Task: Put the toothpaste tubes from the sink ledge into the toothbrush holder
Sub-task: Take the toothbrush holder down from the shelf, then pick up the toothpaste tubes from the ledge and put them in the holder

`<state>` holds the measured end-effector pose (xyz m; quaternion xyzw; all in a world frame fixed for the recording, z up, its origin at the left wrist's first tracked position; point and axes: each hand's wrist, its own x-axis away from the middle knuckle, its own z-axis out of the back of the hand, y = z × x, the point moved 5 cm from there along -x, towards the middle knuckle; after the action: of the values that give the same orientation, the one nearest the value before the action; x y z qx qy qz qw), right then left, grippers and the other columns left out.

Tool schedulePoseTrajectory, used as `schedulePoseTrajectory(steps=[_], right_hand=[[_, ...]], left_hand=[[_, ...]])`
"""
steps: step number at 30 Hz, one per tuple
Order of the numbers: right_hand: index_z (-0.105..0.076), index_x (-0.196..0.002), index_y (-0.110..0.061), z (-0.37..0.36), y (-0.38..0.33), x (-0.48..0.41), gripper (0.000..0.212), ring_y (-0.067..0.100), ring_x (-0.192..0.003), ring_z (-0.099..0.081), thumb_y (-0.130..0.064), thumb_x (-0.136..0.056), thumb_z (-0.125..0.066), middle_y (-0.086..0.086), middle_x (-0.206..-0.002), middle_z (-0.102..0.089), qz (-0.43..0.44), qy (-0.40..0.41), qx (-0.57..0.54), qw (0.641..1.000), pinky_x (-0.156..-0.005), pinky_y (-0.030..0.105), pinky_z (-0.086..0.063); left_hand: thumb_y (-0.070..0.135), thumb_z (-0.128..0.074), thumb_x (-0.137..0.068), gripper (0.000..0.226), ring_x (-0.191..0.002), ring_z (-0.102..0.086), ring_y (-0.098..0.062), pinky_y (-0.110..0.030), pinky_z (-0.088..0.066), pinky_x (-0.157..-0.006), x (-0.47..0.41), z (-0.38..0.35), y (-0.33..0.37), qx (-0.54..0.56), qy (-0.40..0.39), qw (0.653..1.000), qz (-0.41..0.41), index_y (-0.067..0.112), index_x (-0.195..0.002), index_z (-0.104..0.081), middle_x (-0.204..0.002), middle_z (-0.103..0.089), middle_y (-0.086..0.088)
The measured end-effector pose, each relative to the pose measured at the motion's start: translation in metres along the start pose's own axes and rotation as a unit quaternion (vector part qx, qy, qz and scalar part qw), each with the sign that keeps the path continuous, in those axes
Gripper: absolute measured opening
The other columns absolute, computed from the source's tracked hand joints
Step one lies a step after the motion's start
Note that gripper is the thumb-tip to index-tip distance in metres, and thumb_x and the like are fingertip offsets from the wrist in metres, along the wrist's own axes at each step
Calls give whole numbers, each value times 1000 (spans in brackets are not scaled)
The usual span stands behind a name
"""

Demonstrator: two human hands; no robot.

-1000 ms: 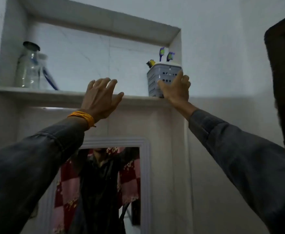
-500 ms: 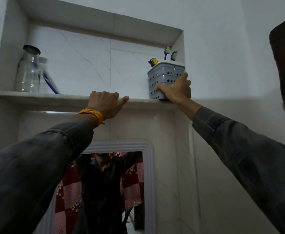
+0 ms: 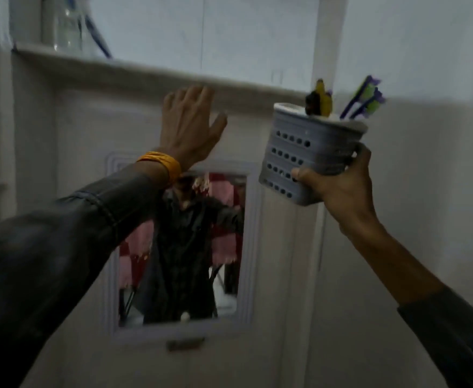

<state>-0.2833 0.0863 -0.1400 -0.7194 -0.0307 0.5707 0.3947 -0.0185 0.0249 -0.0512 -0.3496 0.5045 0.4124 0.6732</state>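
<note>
My right hand (image 3: 339, 189) grips the grey perforated toothbrush holder (image 3: 308, 152) from below and holds it in the air, tilted, under the right end of the high shelf (image 3: 151, 72). Purple and green toothbrushes (image 3: 362, 100) and a yellow and black item (image 3: 319, 100) stick out of its top. My left hand (image 3: 190, 127), with a yellow band at the wrist, is raised flat with fingers spread just under the shelf edge and holds nothing. No toothpaste tubes and no sink ledge are in view.
A clear glass jar (image 3: 67, 26) with a blue item beside it stands at the left of the shelf. A white-framed mirror (image 3: 179, 247) hangs on the wall below and reflects a person in dark clothes. The view is blurred.
My right hand has lifted the holder off the shelf and brought it down and to the right. My left hand has let go of the shelf edge and opened. The camera has tilted down.
</note>
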Motion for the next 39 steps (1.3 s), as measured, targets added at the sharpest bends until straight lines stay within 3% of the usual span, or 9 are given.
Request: schedulePoseTrajectory(steps=[5,10,17,20,22,25,28,32,39], right_hand=[[-32,-151,-14,-14,126,150,126,23,-130,-62,-45,-46,-93,4,-146,-57,-120,-62,8,991,-106,48,-58],[-35,-150,-9,-22,236,316,131,30,-131,-60,-41,-38,-94,12,-144,-57,-274,-86,57,956,-112,56,-51],[-36,-152,-4,-28,300,465,127,32,-135,-54,-26,-44,-99,13,-143,-49,-358,-113,107,921,-116,48,-47],[-36,-153,-2,-31,318,495,126,29,-134,-52,0,-47,-104,3,-136,-43,-374,-123,121,911,-109,11,-40],[-38,-151,1,-32,326,507,126,27,-130,-52,3,-45,-105,8,-136,-44,-380,-123,127,908,-100,-6,-35],[-39,-148,2,-35,324,508,126,8,-123,-55,0,-42,-107,14,-140,-47,-381,-115,107,911,-101,3,-46],[-38,-145,2,-41,317,506,120,-22,-108,-59,9,-45,-103,8,-138,-50,-397,-92,58,911,-87,-4,-47],[-41,-141,-13,-40,317,511,113,-21,-107,-63,8,-48,-103,7,-136,-60,-417,-77,55,904,-86,-1,-51],[-41,-137,-13,-37,315,519,112,-11,-106,-70,-31,-43,-98,12,-133,-67,-426,-57,56,901,-90,9,-58]], left_hand=[[47,-37,-95,48,-116,-51,-29,-44,-40,-99,155,-37,9,55,-86,994,29,15,-128,-51,-126,-56,-9],[45,-43,-97,49,-116,-52,-32,-44,-41,-97,349,-78,-9,64,-217,967,121,13,-134,-49,-129,-56,-12],[34,-55,-94,45,-109,-59,-36,-44,-49,-89,547,-90,-36,40,-434,869,235,10,-131,-53,-123,-62,-16],[28,-60,-92,36,-105,-62,-34,-41,-52,-85,607,-92,-45,51,-513,816,262,10,-123,-58,-119,-64,-14],[28,-62,-91,39,-107,-63,-34,-41,-53,-87,635,-92,-54,47,-541,792,279,10,-125,-59,-123,-65,-14],[25,-65,-90,39,-108,-64,-35,-42,-55,-89,654,-99,-70,46,-543,783,300,10,-125,-59,-123,-67,-15],[25,-62,-90,37,-109,-64,-35,-44,-55,-91,656,-121,-79,58,-550,778,298,12,-125,-58,-122,-67,-15],[24,-61,-93,38,-113,-59,-38,-44,-50,-97,637,-165,-71,92,-541,794,260,9,-128,-57,-124,-64,-17],[25,-57,-94,31,-114,-59,-37,-43,-51,-97,633,-233,-37,77,-656,732,167,8,-120,-61,-124,-63,-19]])
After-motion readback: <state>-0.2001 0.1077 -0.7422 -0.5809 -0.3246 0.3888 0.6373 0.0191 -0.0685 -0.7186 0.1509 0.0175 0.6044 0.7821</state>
